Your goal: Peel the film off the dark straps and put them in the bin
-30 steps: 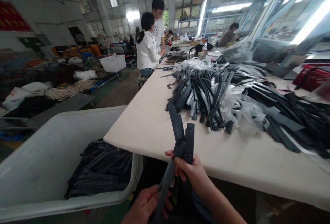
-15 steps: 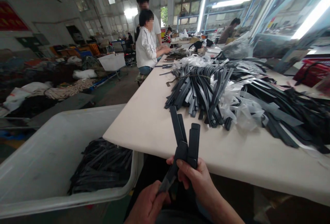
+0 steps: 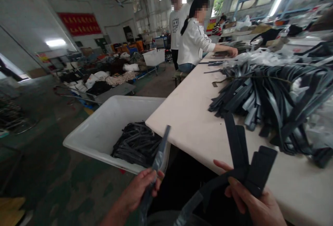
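Black straps [image 3: 247, 170] gripped in my right hand [image 3: 256, 205]; left hand [image 3: 139, 189] pinches a plastic sleeve [image 3: 160, 153]. Bin [image 3: 104, 132] partly filled; big pile [image 3: 270, 94] remains on surface [image 3: 192, 122].

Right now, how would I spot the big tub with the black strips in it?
Find the long cream worktable running away toward two people. Off its near corner, on the green floor, sits a big white plastic tub. It is the only container beside that corner, and dark strips lie heaped inside it rather than spread out on the tabletop.
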`<action>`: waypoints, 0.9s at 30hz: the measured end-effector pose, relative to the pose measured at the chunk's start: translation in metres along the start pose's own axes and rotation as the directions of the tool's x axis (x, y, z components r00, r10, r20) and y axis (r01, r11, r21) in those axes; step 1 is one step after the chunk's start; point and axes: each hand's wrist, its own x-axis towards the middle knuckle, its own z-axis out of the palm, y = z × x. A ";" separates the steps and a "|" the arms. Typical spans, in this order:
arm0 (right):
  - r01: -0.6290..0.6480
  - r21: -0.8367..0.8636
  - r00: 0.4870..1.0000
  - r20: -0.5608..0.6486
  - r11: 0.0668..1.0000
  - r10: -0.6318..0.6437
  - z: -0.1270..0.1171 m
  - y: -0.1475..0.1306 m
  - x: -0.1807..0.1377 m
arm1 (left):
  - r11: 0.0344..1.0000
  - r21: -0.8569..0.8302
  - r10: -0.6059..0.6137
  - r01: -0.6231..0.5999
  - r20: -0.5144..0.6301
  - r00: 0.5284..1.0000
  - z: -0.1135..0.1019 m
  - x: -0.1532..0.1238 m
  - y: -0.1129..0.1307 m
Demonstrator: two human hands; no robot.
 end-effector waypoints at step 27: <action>-0.052 -0.024 0.987 -0.152 0.998 0.048 -0.016 0.017 -0.007 | 0.954 0.131 0.255 -0.269 -0.826 0.503 -0.175 0.100 0.057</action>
